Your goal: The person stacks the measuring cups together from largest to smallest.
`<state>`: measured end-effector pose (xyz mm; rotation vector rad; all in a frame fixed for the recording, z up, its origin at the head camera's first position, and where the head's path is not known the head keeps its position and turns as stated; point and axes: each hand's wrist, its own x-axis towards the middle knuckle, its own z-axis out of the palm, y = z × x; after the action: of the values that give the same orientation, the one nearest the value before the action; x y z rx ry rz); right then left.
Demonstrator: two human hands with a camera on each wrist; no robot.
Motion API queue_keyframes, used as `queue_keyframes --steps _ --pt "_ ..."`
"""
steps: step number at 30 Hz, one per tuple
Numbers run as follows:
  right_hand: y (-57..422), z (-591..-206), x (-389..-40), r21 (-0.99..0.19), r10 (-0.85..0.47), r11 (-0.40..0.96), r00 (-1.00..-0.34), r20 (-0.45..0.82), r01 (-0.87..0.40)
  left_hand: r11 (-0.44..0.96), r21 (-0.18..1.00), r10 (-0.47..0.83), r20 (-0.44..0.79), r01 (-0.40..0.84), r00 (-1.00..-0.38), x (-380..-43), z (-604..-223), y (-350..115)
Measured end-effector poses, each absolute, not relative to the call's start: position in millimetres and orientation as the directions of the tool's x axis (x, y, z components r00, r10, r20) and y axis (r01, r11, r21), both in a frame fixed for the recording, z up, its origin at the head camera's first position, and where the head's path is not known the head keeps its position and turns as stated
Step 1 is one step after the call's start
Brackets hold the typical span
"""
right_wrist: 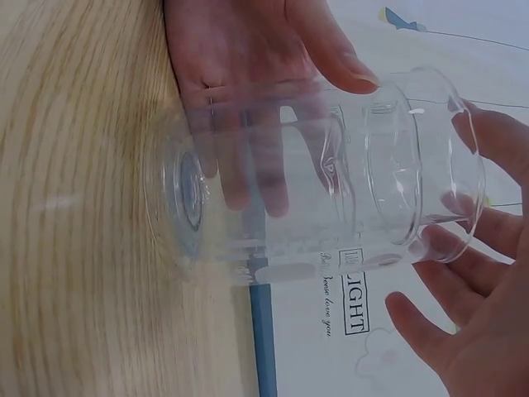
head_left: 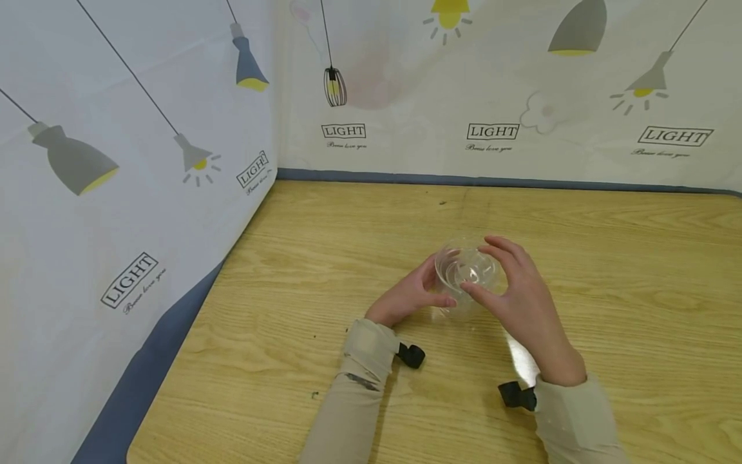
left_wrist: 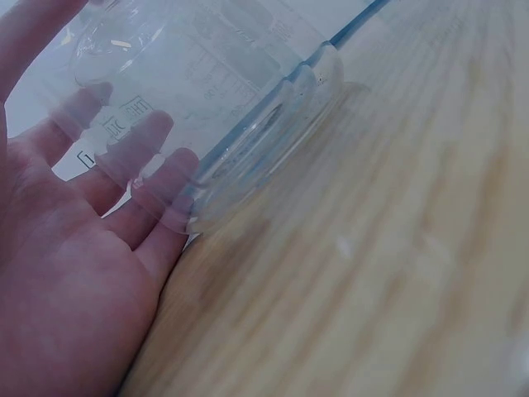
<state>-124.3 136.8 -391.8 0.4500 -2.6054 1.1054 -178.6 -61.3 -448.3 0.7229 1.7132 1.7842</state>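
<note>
A clear glass beaker (right_wrist: 306,236) with printed graduations stands upright on the wooden table, close to the base of my left hand's fingers. A smaller clear beaker (right_wrist: 388,178) sits nested in its top, its flared rim above the larger one's. My left hand (head_left: 408,293) holds the lower beaker from the left, thumb on the near side and fingers seen through the glass. From the right, my right hand (head_left: 524,299) grips the upper beaker's rim between thumb and fingers. Transparency and reflections blur where the two walls meet.
The wood-grain table (head_left: 278,270) extends around both hands. White curtains (head_left: 406,77) printed with lamps hang behind and to the left, above a blue band (head_left: 371,176) at the table's back edge. Black wrist mounts (head_left: 411,356) stick out from the sleeves.
</note>
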Motion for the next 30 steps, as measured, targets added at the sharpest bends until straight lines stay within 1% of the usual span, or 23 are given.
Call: queue_keyframes --steps 6,22,30 --pt "135.0 -392.1 -124.2 -0.658 -0.166 0.658 -0.923 0.347 -0.366 -0.026 0.999 0.714 0.003 -0.022 -0.7 -178.1 -447.8 -61.4" --pt "132.6 -393.2 -124.3 -0.664 -0.175 0.649 -0.922 0.345 -0.371 -0.017 0.999 0.711 -0.011 -0.033 -0.703 -177.7 -445.4 -62.3" --pt "133.0 -393.5 -125.3 -0.677 -0.173 0.65 -0.935 0.31 -0.345 -0.013 0.999 0.712 -0.017 -0.037 -0.702 -177.4 -445.7 -61.9"
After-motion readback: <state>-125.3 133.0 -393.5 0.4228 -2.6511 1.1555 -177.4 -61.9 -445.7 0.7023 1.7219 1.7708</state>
